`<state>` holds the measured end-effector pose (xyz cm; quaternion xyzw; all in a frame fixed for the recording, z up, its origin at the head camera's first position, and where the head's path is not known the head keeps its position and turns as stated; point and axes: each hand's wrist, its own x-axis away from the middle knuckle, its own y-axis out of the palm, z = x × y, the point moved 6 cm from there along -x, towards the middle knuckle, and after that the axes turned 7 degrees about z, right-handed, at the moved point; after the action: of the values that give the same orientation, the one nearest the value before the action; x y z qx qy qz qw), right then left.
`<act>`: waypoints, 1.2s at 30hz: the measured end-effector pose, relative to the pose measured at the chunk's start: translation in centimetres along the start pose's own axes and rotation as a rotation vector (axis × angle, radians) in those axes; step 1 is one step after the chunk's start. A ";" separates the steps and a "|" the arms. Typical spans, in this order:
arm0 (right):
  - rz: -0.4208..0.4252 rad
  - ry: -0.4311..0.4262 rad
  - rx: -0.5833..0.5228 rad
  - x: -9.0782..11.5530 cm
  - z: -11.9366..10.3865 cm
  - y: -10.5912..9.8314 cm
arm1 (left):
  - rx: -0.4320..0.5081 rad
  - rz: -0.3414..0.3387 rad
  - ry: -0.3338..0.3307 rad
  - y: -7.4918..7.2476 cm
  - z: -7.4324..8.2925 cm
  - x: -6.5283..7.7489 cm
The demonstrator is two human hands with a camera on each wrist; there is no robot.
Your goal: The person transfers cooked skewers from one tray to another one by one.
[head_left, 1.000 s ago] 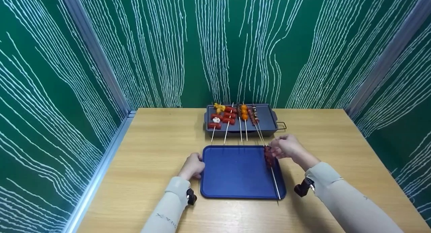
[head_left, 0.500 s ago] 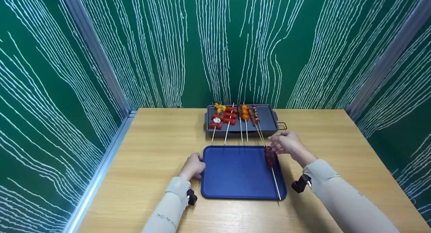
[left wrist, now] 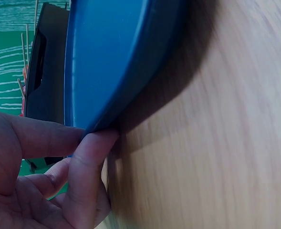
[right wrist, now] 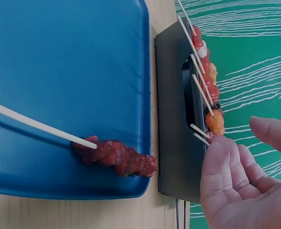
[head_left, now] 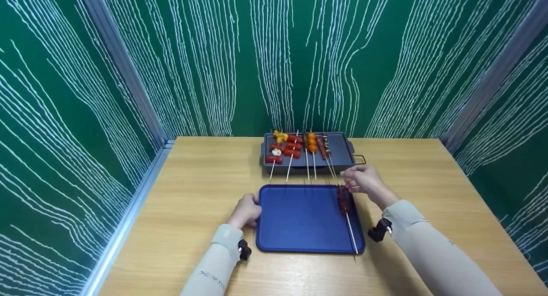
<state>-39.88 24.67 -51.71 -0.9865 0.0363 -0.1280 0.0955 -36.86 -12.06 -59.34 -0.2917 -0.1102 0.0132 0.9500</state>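
Note:
My left hand (head_left: 246, 210) pinches the left rim of a blue tray (head_left: 299, 221); the left wrist view shows the thumb and a finger on the rim (left wrist: 99, 121). Along the tray's right side lies a dark red meat skewer (head_left: 343, 199), its stick crossing the front rim. My right hand (head_left: 366, 184) hovers by the tray's far right corner, beside the meat end. In the right wrist view that hand (right wrist: 247, 179) has its thumb apart from loosely bent fingers and holds nothing. Its fingertips appear near the sticks projecting from a dark grill (head_left: 342, 146).
Several skewers lie on the grill behind the tray, among them red sausage pieces (head_left: 292, 146), orange balls (head_left: 312, 142) and thin meat. Their sticks overhang its front. A wire handle (head_left: 360, 160) juts from the grill's right end. Green walls (head_left: 269, 65) enclose the wooden table (head_left: 205, 176).
My right hand has drawn slightly back from the meat skewer toward the grill, its forearm shifting left. The left hand, tray and skewers stay put.

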 end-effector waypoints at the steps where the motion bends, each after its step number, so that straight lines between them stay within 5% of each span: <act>1: 0.001 0.001 -0.004 -0.1 0.0 0.0 | 0.002 -0.001 -0.001 0.0 0.1 0.1; 36: -0.014 0.020 0.056 -3.1 1.4 1.3 | -0.015 0.015 0.010 0.2 -0.2 -0.3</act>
<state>-42.59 23.99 -54.03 -0.9824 0.0265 -0.1394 0.1218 -37.10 -12.06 -59.64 -0.2997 -0.1034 0.0179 0.9482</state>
